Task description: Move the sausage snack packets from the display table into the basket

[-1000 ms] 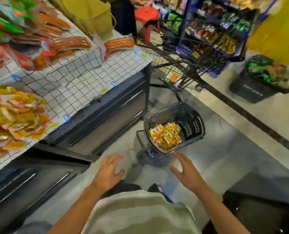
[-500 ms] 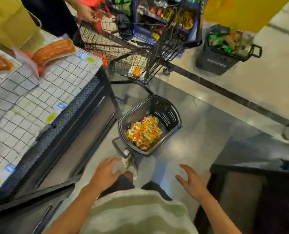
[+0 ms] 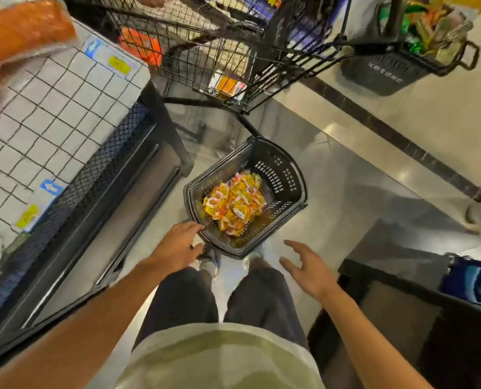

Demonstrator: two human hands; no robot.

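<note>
Shop aisle, glossy floor; black basket (image 3: pixel 287 175) sits mid-frame with a heap of yellow-orange sausage snack packets (image 3: pixel 235 204) inside. Left hand (image 3: pixel 177 245) at the near-left rim, fingers loosely spread, holding nothing; contact with the rim unclear. Right hand (image 3: pixel 308 269) splayed wide, empty, apart from the basket. Risk: a nudge on the rim could slide or tip the basket on the slick floor. Display table (image 3: pixel 45 122) is cut off upper left, so remaining packets can't be counted; the orange pack (image 3: pixel 23 26) there is blurred.
</note>
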